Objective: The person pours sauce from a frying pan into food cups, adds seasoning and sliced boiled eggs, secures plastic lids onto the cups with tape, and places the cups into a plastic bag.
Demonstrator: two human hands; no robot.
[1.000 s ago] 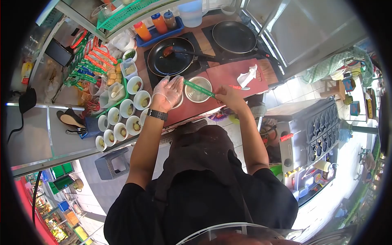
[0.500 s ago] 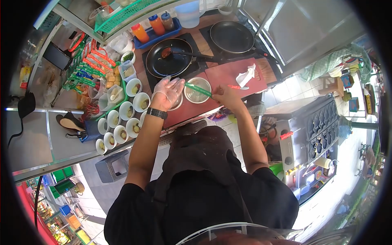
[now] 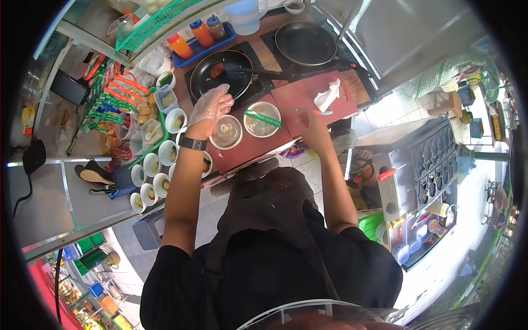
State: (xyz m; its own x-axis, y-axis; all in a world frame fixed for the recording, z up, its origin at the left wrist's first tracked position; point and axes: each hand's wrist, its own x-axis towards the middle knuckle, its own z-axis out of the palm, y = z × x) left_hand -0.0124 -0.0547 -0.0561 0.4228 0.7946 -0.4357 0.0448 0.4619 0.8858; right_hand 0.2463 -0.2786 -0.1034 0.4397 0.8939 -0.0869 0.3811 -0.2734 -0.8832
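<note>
My left hand (image 3: 211,110), in a clear plastic glove, is raised beside the front pan (image 3: 221,75), above and left of a lidded bowl (image 3: 226,132). What its curled fingers hold, if anything, cannot be made out. A green printed strip (image 3: 263,119) lies across the clear lid of a second bowl (image 3: 262,130). To the right, over the red board (image 3: 289,99), is my right hand (image 3: 309,124), its fingers blurred near a small red-handled knife (image 3: 325,113). White crumpled paper (image 3: 328,98) rests on the board beside it.
Several white cups (image 3: 150,164) with food stand at the left, beside a green tray (image 3: 160,127). Behind are a second pan (image 3: 306,43), a blue tray (image 3: 207,48) of sauce bottles and a pitcher (image 3: 243,17). A moulded griddle (image 3: 434,159) stands at the right.
The green strip, earlier stretched between both hands, now lies on the bowl lid. My left hand has moved left and up, uncovering the other bowl; my right hand has moved right. The view has shifted.
</note>
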